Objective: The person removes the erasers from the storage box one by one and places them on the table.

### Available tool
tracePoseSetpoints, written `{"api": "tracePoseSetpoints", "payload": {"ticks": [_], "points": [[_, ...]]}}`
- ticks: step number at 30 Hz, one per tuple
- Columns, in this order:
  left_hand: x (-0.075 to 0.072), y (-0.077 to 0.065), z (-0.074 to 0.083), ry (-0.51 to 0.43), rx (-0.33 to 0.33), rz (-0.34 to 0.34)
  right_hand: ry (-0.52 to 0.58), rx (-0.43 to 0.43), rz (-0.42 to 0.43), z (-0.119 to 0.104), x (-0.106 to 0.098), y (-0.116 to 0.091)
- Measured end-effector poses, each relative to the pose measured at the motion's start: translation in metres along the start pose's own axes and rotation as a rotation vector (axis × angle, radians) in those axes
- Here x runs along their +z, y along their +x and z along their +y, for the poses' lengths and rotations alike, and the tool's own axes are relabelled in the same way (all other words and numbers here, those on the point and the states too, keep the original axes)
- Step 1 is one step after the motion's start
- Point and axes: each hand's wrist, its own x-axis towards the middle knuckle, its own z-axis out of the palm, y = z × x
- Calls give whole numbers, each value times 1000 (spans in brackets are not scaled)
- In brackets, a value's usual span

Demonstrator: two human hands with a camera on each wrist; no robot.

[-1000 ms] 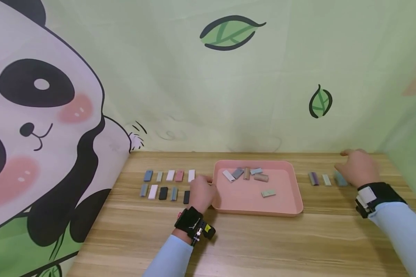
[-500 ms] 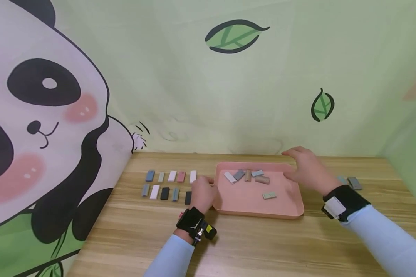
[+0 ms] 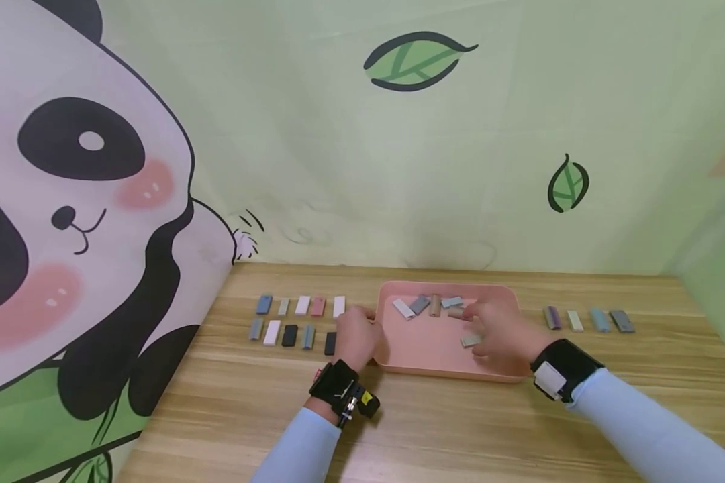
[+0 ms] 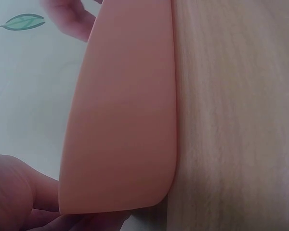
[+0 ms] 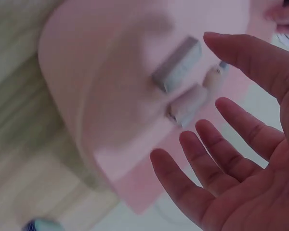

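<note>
A pink tray lies on the wooden table. My left hand grips its left rim; in the left wrist view the thumb and fingers sit at the tray's corner. Over the tray's right half my right hand reaches in, fingers spread and holding nothing. Close to its fingertips lies a pale green block, seen larger as a grey-green bar in the right wrist view. Beside that bar is a tan rounded piece. Toward the tray's back are a white block, a dark grey block and a light blue one.
Left of the tray, several small blocks stand in two rows, among them a blue block and a black block. To the right is another row, with a purple-grey piece and a dark grey block. A printed cloth hangs behind.
My right hand has moved left from the right-hand row of blocks to over the tray, uncovering a dark grey block there. My left hand stays at the tray's rim.
</note>
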Motion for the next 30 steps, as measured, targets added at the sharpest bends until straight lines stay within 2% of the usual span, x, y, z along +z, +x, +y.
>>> {"api": "tracePoseSetpoints", "payload": {"ticks": [5,12,20,27,30], "points": [[0,-1,0,0,-2,-6,6,29,-60,-7,10,4],[-2,-2,2,-11,9,-7,24,84,-79,-10,17,7],[-2,-2,2,-4,-4,-4,9,44,-39,-12,17,3],[-1,-1,3,-1,-9,-5,23,59,-66,-9,17,0],[-1,-1,3,-4,-11,-14,35,40,-56,-6,17,-3]]}}
